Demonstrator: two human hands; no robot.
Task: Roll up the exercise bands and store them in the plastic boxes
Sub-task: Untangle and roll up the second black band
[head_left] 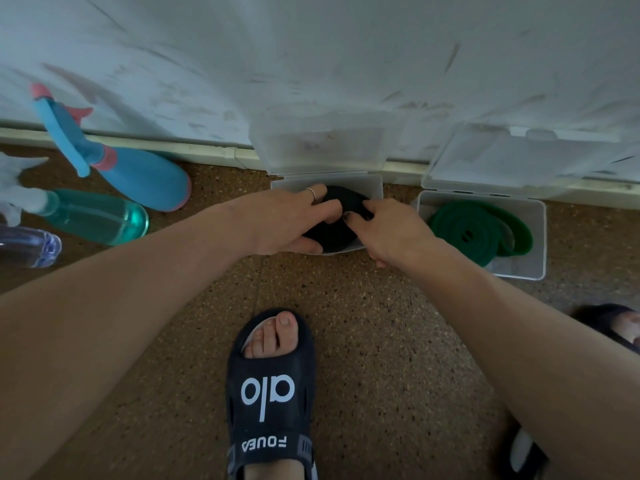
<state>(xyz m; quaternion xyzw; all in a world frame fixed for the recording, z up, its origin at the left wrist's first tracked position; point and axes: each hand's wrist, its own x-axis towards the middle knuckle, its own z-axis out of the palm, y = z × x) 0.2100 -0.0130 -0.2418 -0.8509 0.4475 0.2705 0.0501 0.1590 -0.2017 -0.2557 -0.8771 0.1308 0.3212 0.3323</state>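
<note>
A person's left hand (294,220) and right hand (391,230) press a rolled black exercise band (341,216) down into a clear plastic box (375,188) on a speckled brown floor (363,341); the fingers of both hands curl around the roll, which nearly fills the box wall to wall. The box's hinged lid (325,150) stands open against a scuffed white wall (311,57), so there is no room behind. Just beside it to the right, apart from it by a narrow strip of floor, a second clear box (536,237) holds a coiled green band (481,233), its lid (512,157) also raised to the wall. At left lie three spray bottles, blue (138,178), teal (100,216) and clear (31,245). Nearer the camera the floor is open up to a dark sandal (270,393) reading "alo" and "FOUEA".
</note>
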